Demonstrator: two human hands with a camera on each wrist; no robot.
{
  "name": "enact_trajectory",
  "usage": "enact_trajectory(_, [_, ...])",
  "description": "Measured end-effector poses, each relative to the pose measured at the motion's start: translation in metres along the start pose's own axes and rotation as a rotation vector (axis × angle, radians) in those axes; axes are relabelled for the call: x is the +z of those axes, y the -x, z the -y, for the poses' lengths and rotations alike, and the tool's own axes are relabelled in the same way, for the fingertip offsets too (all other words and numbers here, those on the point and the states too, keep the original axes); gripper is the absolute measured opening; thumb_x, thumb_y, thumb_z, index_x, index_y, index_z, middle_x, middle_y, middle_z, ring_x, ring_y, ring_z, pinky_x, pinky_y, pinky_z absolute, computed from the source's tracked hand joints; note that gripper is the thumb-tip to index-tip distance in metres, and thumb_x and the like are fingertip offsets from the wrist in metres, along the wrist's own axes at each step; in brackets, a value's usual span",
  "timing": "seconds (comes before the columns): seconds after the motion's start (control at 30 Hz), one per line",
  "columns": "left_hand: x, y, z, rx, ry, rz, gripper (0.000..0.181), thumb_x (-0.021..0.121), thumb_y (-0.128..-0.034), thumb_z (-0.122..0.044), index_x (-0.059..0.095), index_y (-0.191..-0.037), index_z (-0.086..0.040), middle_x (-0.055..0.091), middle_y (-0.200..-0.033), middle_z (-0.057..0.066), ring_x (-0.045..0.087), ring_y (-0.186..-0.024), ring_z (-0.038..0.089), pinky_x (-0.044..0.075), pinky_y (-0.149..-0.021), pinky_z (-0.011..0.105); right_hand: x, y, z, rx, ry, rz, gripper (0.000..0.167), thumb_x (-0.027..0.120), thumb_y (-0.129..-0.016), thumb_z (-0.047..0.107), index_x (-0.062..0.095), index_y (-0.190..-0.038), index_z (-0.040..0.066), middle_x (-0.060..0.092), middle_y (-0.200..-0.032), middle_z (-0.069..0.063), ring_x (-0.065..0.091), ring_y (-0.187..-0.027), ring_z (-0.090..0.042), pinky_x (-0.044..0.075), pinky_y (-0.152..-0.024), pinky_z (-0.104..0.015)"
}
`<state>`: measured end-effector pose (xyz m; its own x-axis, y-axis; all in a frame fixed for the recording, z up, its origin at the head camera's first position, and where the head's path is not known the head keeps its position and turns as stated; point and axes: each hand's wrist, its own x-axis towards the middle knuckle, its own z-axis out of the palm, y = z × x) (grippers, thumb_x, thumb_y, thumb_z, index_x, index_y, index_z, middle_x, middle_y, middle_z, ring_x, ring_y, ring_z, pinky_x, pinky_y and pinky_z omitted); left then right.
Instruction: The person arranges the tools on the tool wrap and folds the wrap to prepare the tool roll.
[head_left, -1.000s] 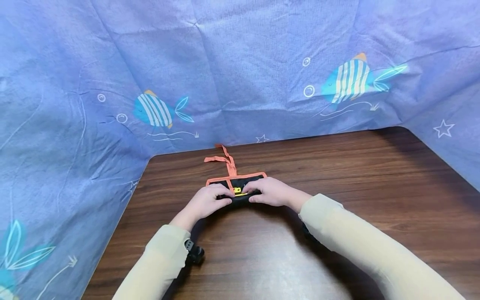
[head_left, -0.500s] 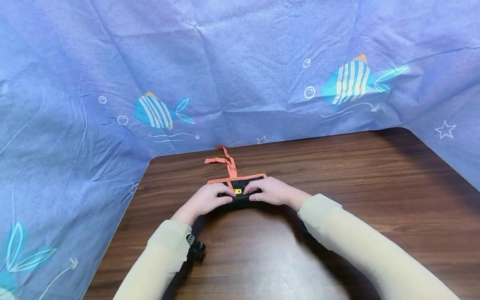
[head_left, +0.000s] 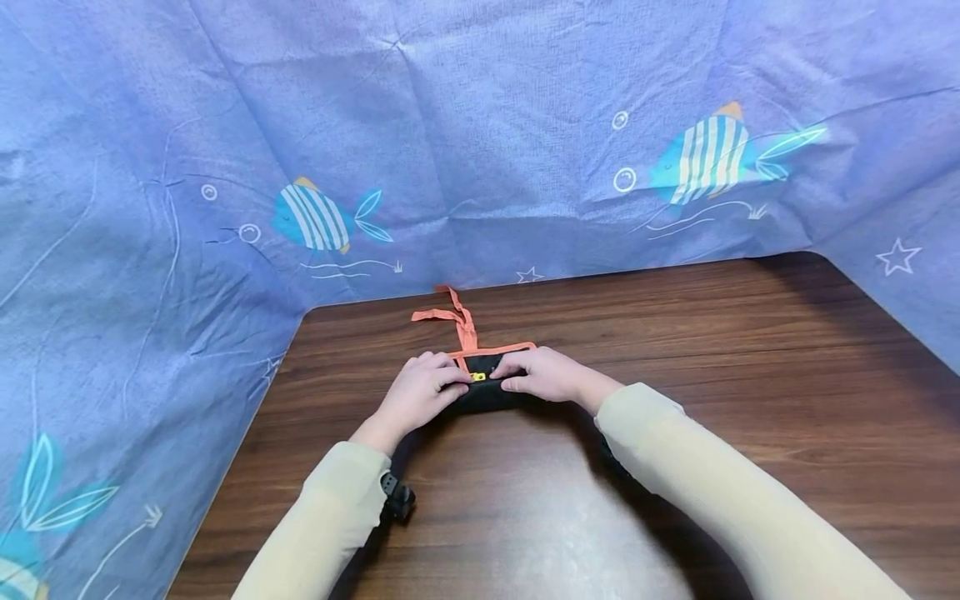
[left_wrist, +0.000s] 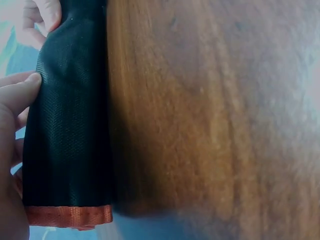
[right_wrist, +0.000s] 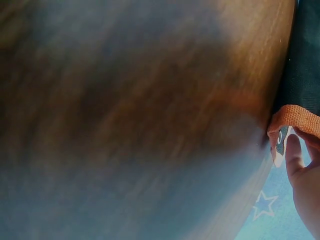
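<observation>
A black fabric tool roll (head_left: 487,398) with orange edging lies partly rolled up on the table in the head view. My left hand (head_left: 426,387) grips its left part, thumb on the near side and fingers over the top. My right hand (head_left: 546,373) holds the right part the same way. Between the hands, a small yellow piece (head_left: 477,377) shows at the fold; its kind is unclear. Orange ties (head_left: 467,333) trail from the far edge. In the left wrist view, the left thumb presses the black cloth (left_wrist: 70,120). The right wrist view shows the orange-trimmed end (right_wrist: 300,116) near the right thumb.
The brown wood-grain table (head_left: 675,375) extends to the right and toward me. A blue fish-print cloth (head_left: 510,150) hangs behind the table and along its sides. A small black device (head_left: 400,500) sits at the left cuff.
The roll has turned over a little further away from me, and less of the yellow piece shows. My left fingers have shifted upward over the roll; the right hand has barely moved.
</observation>
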<state>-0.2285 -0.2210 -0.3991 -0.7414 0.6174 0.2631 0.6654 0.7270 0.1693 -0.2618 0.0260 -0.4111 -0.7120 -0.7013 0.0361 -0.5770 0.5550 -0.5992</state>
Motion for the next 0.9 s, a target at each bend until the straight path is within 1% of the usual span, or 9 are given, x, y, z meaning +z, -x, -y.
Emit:
enact_trajectory(0.07, [0.001,0.001,0.001,-0.009,0.01,-0.006,0.013,0.068,-0.0863,-0.023,0.074,-0.098,-0.023,0.061,-0.092,-0.007,0.053,-0.089,0.016,0.039,-0.077,0.036,0.0,0.0,0.0,0.003,-0.008,-0.001,0.019,0.06,-0.092,0.025,0.068,-0.109,0.025,0.064,-0.111,0.009,0.056,-0.105,-0.011,0.042,-0.09,-0.036])
enact_trajectory(0.2, [0.0,0.003,0.004,0.017,0.02,-0.006,0.015,0.068,-0.0861,-0.023,0.074,-0.1,-0.024,0.061,-0.091,-0.007,0.053,-0.087,0.016,0.04,-0.076,0.035,0.0,0.0,0.001,0.013,-0.026,0.002,0.019,0.06,-0.092,0.025,0.068,-0.109,0.025,0.064,-0.111,0.009,0.056,-0.105,-0.011,0.042,-0.091,-0.037])
enact_trajectory(0.37, [-0.004,0.008,0.006,0.059,-0.025,0.004,0.026,0.07,-0.0842,-0.032,0.072,-0.109,-0.027,0.059,-0.092,-0.007,0.05,-0.083,0.015,0.039,-0.072,0.034,0.0,0.002,0.0,0.035,-0.029,0.002,0.021,0.058,-0.093,0.028,0.067,-0.112,0.026,0.063,-0.113,0.007,0.056,-0.107,-0.014,0.041,-0.092,-0.039])
enact_trajectory(0.47, [-0.005,0.011,0.006,0.052,-0.027,0.019,0.03,0.071,-0.0835,-0.033,0.07,-0.113,-0.028,0.057,-0.092,-0.006,0.05,-0.083,0.014,0.039,-0.072,0.034,0.001,0.005,0.0,-0.007,0.05,-0.027,0.023,0.058,-0.093,0.029,0.067,-0.114,0.026,0.063,-0.115,0.007,0.055,-0.11,-0.016,0.039,-0.093,-0.043])
enact_trajectory(0.53, [-0.005,0.011,0.006,0.028,-0.004,0.041,0.031,0.071,-0.0835,-0.032,0.069,-0.114,-0.027,0.057,-0.093,-0.006,0.051,-0.084,0.014,0.041,-0.074,0.035,0.002,0.008,0.002,-0.067,0.14,-0.069,0.024,0.059,-0.093,0.029,0.067,-0.115,0.026,0.063,-0.114,0.007,0.054,-0.11,-0.018,0.037,-0.091,-0.045])
enact_trajectory(0.63, [-0.005,0.009,0.006,-0.018,0.034,0.078,0.029,0.07,-0.0844,-0.03,0.07,-0.114,-0.027,0.057,-0.094,-0.006,0.052,-0.086,0.013,0.043,-0.076,0.035,0.003,0.013,0.005,-0.164,0.291,-0.146,0.025,0.062,-0.091,0.028,0.067,-0.115,0.025,0.063,-0.111,0.005,0.053,-0.107,-0.019,0.035,-0.085,-0.045])
enact_trajectory(0.7, [-0.006,0.007,0.006,-0.042,0.053,0.095,0.029,0.069,-0.0847,-0.03,0.07,-0.113,-0.028,0.058,-0.095,-0.005,0.053,-0.088,0.014,0.043,-0.078,0.036,0.002,0.016,0.007,-0.197,0.358,-0.19,0.025,0.065,-0.089,0.029,0.067,-0.114,0.025,0.063,-0.109,0.004,0.052,-0.103,-0.019,0.035,-0.082,-0.043])
enact_trajectory(0.8, [-0.006,0.006,0.008,-0.07,0.087,0.117,0.029,0.068,-0.0858,-0.03,0.069,-0.114,-0.028,0.058,-0.098,-0.004,0.053,-0.092,0.016,0.042,-0.082,0.04,0.003,0.017,0.007,-0.192,0.414,-0.208,0.029,0.066,-0.087,0.033,0.067,-0.115,0.027,0.064,-0.109,0.006,0.052,-0.102,-0.017,0.034,-0.081,-0.041])
enact_trajectory(0.9, [-0.003,0.007,0.011,-0.107,0.11,0.144,0.031,0.067,-0.086,-0.032,0.068,-0.116,-0.028,0.058,-0.102,-0.003,0.051,-0.097,0.018,0.04,-0.086,0.043,0.005,0.018,0.006,-0.152,0.422,-0.177,0.037,0.067,-0.085,0.039,0.065,-0.12,0.028,0.064,-0.11,0.008,0.049,-0.102,-0.017,0.033,-0.08,-0.04])
